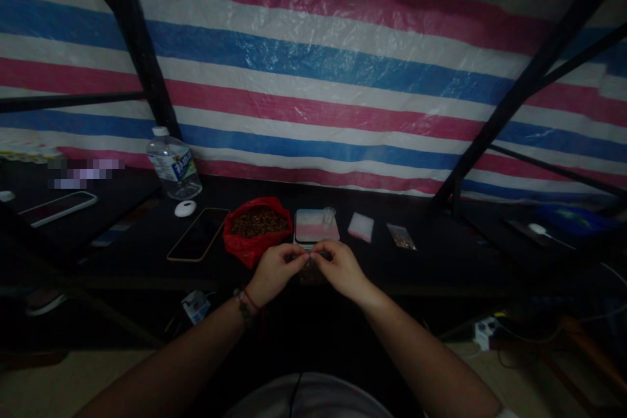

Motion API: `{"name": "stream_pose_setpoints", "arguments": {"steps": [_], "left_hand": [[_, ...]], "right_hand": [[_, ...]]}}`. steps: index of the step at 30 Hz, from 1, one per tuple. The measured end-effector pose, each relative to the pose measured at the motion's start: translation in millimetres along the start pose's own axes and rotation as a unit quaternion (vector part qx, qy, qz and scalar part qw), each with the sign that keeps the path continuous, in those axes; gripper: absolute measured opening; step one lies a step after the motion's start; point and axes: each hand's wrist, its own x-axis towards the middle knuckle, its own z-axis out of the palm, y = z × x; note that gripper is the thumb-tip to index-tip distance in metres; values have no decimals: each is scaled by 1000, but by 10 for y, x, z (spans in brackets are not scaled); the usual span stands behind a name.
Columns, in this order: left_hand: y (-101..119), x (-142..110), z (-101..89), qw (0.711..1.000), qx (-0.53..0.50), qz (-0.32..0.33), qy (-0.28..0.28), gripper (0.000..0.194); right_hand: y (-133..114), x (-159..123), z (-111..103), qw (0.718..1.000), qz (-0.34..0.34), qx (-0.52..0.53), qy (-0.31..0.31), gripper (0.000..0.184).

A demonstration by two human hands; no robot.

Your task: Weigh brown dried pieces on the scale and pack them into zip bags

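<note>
Both hands at the front edge of the desk (453,258), fingertips close together. Left hand (275,272) and right hand (343,268) pinch the top of a small clear bag (312,273), dark contents dimly visible; it hangs just in front of the scale. Red cord and beads on the left wrist.

Just beyond: the scale (308,230), pale pink and blue on top, a small clear cup (328,215) standing on it. Left of it, near, an open red bag (234,249) full of brown grains (259,222). Farther left, a dark-screened phone (196,236), a white rounded case (185,209), and an upright, capped clear bottle (172,166) behind.

Right of the scale: a pale stack (361,226), then a filled packet (401,237) lying flat.

Desk surface black, light dim. Behind it, a shiny sheet (313,75) striped pink, white and blue fills the view, dark metal posts (141,46) slanting in front. Below, pale floor (105,375) at both sides, a white power strip (484,333) low on the right.
</note>
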Motion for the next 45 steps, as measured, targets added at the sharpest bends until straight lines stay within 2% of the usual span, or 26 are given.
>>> {"name": "stream_pose_setpoints", "arguments": {"steps": [3,8,15,22,24,29,31,34,37,39,41,42,44,45], "left_hand": [[3,0,-7,1000,3,6,-4,20],[29,10,-47,1000,15,9,3,20],[27,29,-76,998,55,21,22,19],[27,27,-86,998,51,26,31,18],[7,33,-93,998,36,29,42,18],[-35,33,-83,998,11,34,54,23],[-35,45,-97,998,19,45,48,26],[-42,110,-232,996,43,58,44,33],[-100,226,-537,986,150,50,55,32],[-174,310,-779,971,220,14,98,34],[-262,386,-980,954,281,-19,98,36],[-306,421,-1049,949,305,-33,71,37],[-386,491,-1106,938,343,-48,28,39],[-420,528,-1099,932,358,-51,17,39]], "right_hand": [[9,4,-9,1000,-4,14,5,11],[14,28,-106,998,39,49,29,8],[16,51,-234,1000,0,14,21,8],[83,74,-276,998,10,0,61,11],[105,74,-252,998,5,35,44,10],[162,80,-207,990,-14,125,-67,13],[215,112,-300,992,-9,116,-53,15],[390,194,-639,991,20,114,61,22],[718,260,-1111,960,71,146,229,33],[1015,259,-1393,935,115,137,305,39],[1341,218,-1596,929,169,79,319,41],[1500,187,-1662,926,206,29,314,41],[1772,128,-1730,911,279,-117,281,42],[1874,107,-1736,897,292,-195,267,44]]}}
